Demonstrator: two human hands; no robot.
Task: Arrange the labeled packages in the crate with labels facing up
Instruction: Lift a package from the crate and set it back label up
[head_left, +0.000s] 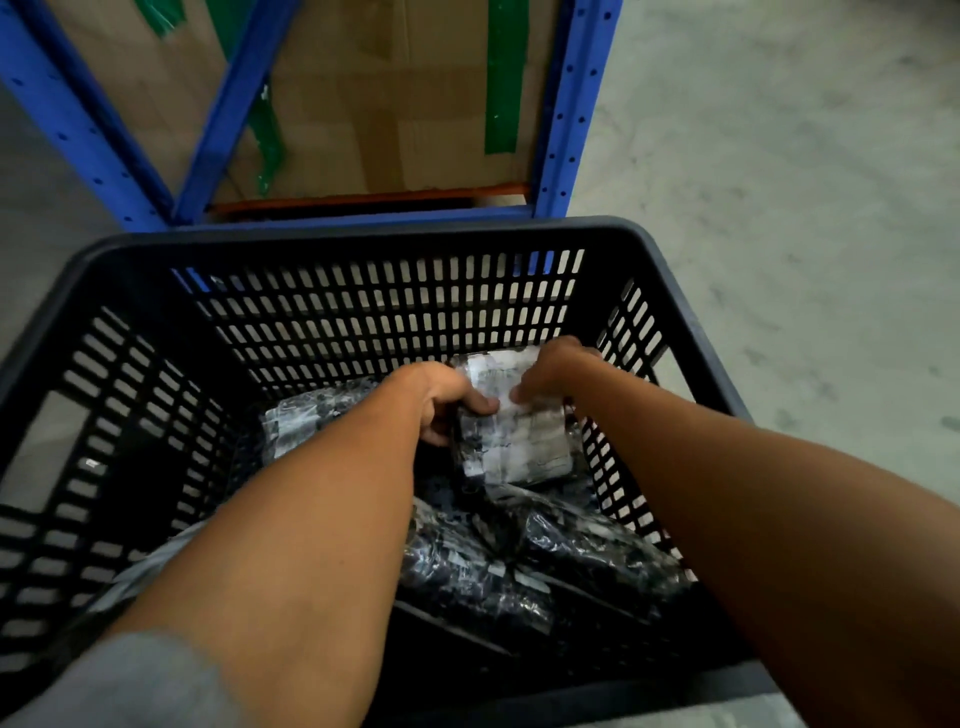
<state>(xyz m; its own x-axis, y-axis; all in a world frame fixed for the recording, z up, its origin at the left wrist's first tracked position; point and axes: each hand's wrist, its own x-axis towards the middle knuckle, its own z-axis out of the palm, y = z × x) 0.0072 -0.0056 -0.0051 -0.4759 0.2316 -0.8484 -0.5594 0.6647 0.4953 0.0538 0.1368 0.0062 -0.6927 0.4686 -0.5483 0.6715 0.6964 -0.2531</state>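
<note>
Both reaching into black slotted plastic crate (363, 306). Left hand (441, 400) and right hand (550, 374) clamped on white-labelled plastic-wrapped package (511, 441), label up, long axis running toward body from fingertips. Other dark wrapped packages (519, 561) below wrists, nearer body.

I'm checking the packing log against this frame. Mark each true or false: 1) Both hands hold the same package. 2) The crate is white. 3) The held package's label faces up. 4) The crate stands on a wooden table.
1) True: the left hand and right hand grip one package.
2) False: the crate is black.
3) True: its pale label shows on top.
4) False: it sits by a blue rack over a concrete floor.
</note>
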